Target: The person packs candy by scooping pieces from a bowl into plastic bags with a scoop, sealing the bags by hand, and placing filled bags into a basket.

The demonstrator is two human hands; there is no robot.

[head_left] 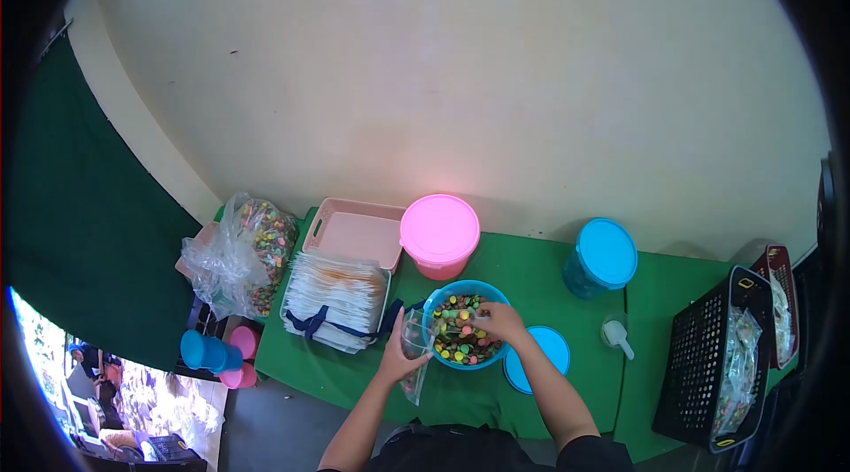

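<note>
A blue round tub (427, 302) holds many small colourful pieces (458, 350) in yellow, green, red and brown. My left hand (398, 359) grips a clear plastic bag (414, 375) at the tub's left side; the bag's mouth is up and its lower end hangs down. Over the right part of the tub is my right hand (498, 321), its fingers closed above the pieces; what they hold is too small to make out. A blue round lid (549, 357) lies on the green cloth, partly under my right forearm.
On the green-covered table (522, 273) stand a stack of white packets (332, 290), pink tray (359, 228), pink-lidded tub (440, 228), blue-lidded jar (604, 258), white scoop (618, 336), large bag of colourful pieces (266, 251) and black basket (695, 366).
</note>
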